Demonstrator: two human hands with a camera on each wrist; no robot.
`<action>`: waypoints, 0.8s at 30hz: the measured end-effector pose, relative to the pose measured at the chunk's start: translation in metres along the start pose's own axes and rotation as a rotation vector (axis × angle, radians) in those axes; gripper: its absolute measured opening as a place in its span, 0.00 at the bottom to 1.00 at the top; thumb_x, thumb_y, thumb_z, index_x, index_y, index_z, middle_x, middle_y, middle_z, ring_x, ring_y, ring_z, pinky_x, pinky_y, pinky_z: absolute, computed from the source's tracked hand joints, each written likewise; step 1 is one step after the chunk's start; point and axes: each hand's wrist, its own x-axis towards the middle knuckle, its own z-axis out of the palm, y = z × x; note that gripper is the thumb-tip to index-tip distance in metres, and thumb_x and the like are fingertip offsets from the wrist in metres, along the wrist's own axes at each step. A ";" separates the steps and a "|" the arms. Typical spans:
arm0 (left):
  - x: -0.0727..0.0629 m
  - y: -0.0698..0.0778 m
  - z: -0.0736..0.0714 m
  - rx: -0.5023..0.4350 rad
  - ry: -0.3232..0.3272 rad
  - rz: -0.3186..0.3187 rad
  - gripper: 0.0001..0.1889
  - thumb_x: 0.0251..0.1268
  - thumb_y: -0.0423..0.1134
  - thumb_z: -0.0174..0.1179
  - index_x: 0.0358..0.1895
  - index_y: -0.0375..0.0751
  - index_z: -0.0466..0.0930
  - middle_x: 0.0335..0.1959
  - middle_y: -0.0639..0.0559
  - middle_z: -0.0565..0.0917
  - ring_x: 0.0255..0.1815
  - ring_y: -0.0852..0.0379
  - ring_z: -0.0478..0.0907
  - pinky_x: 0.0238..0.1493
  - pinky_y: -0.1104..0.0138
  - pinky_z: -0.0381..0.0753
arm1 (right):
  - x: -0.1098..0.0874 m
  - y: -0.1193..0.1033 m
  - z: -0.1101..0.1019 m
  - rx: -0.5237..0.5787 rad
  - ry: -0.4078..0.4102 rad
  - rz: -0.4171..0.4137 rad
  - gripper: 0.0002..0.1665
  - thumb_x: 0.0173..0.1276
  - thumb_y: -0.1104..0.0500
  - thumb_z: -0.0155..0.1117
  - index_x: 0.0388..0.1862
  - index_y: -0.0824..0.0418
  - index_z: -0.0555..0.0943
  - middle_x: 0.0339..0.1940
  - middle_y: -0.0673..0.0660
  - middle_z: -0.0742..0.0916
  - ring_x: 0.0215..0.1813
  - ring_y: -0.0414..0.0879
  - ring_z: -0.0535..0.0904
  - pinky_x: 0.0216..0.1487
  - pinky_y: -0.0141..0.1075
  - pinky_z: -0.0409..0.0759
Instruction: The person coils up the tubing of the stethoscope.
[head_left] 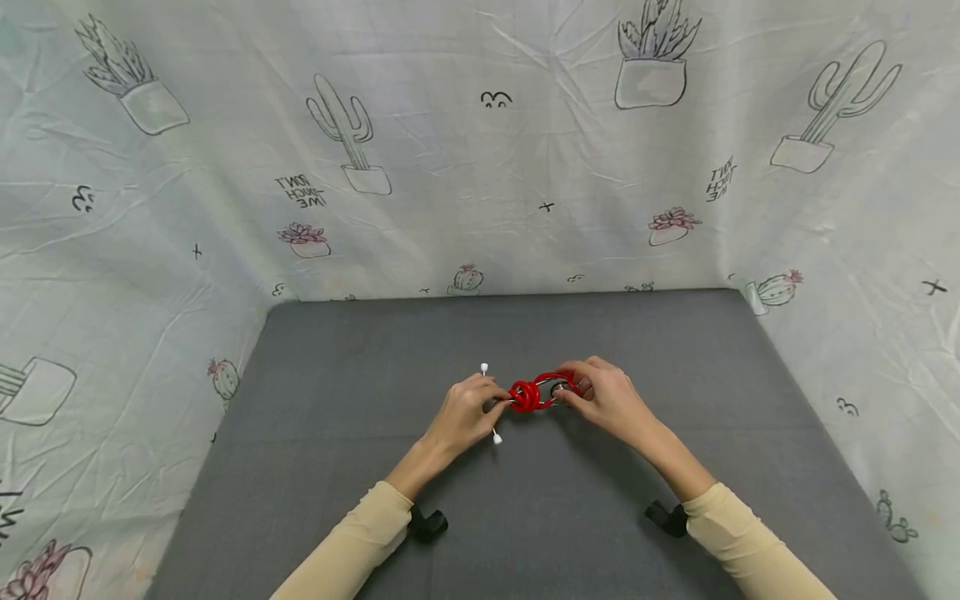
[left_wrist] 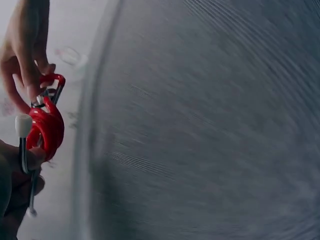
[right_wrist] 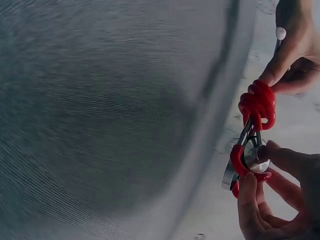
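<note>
A stethoscope with red tubing (head_left: 525,397) is held between both hands above the grey table, its tubing wound into a tight bundle. My left hand (head_left: 467,410) pinches it at the metal ear tubes, left of the wound part. White ear tips (head_left: 484,367) stick out above and below that hand. On the other side, my right hand (head_left: 606,398) has its thumb and fingers on the metal chest piece (right_wrist: 257,159) and a red loop of tubing beside it. In the left wrist view, the red coils (left_wrist: 47,127) sit between the two hands.
The grey tabletop (head_left: 337,358) stretches around and below the hands. White cloth (head_left: 450,150) printed with potted cacti hangs behind it and on both sides. Black wrist mounts (head_left: 429,525) show below the forearms.
</note>
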 end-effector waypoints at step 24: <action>-0.008 -0.023 0.017 -0.013 -0.193 -0.249 0.14 0.69 0.36 0.76 0.50 0.41 0.80 0.41 0.49 0.87 0.41 0.55 0.85 0.45 0.61 0.88 | 0.004 0.017 0.037 0.013 0.079 0.005 0.18 0.68 0.55 0.81 0.52 0.62 0.91 0.29 0.52 0.88 0.28 0.37 0.80 0.30 0.30 0.78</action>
